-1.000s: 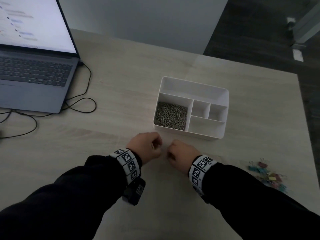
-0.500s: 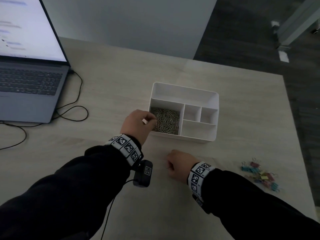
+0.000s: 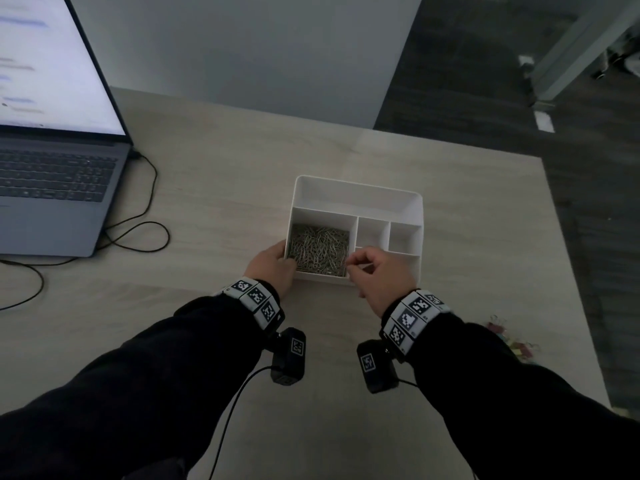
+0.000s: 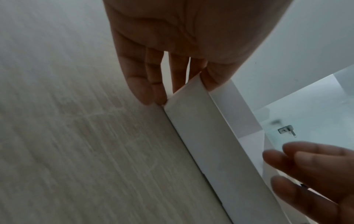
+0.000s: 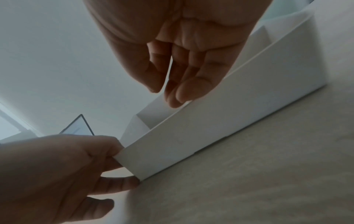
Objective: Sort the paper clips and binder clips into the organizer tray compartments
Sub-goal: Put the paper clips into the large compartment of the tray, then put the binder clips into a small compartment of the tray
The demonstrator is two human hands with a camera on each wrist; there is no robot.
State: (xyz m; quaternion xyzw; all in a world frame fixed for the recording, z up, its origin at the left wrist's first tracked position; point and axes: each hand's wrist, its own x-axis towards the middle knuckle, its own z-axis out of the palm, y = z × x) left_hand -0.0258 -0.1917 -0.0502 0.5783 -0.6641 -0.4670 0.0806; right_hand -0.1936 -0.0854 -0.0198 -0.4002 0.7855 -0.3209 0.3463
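Head view: white tray sitting mid-table; paper clips filling its near-left compartment. Left hand gripping the tray's near-left corner. Right hand hovering over the near rim, fingers curling loosely, apparently holding nothing. Binder clips lying well to the right, partly hidden by the sleeve. Laptop being cut off at left.

Left wrist view: left hand fingers lying against the tray corner; contents hidden.

Right wrist view: right hand fingers narrowly parted above the tray wall.
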